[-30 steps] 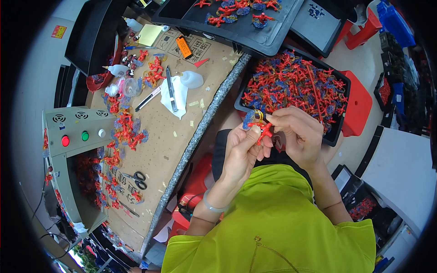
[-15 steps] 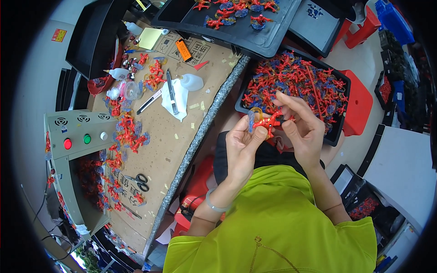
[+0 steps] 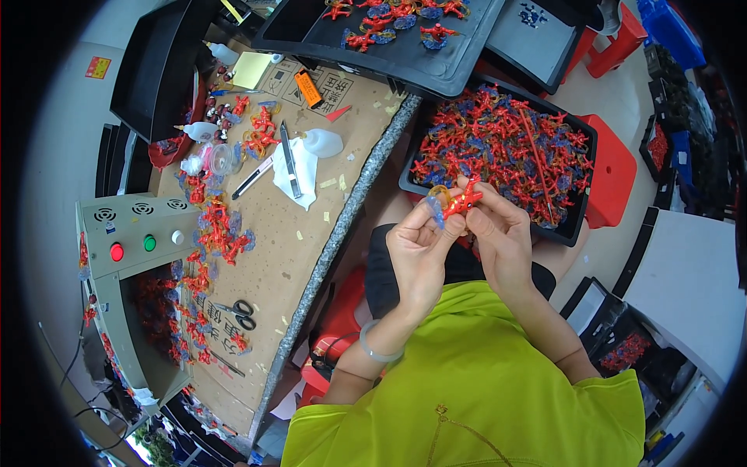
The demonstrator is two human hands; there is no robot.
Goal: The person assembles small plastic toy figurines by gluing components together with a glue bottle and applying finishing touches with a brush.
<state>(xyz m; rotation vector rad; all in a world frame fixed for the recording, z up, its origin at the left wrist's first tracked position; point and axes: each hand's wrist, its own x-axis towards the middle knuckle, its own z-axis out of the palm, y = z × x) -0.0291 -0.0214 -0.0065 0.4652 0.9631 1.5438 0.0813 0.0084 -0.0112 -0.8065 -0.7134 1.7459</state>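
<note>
Between my two hands is a small red toy figure [image 3: 463, 201] with a clear blue and yellow piece at its left end. My left hand [image 3: 422, 253] pinches the figure near that clear piece. Thumb and fingers of my right hand [image 3: 502, 237] close on the figure's right side. Just beyond my hands, a black bin [image 3: 404, 181] holds a heap of similar red and blue figures [image 3: 498, 140]. The figure's underside is hidden by my fingers.
On the workbench [image 3: 288, 249] at left lie scissors [image 3: 243, 314], knives [image 3: 290, 159], a white bottle [image 3: 322, 142] and more figures [image 3: 220, 229]. A grey machine with buttons [image 3: 140, 226] stands there. A black tray [image 3: 459, 66] overhangs the far end; a red stool [image 3: 611, 171] stands at right.
My right hand has moved left, closer to my left hand, and now grips the figure's right side. The figure has turned and tilted up to the right.
</note>
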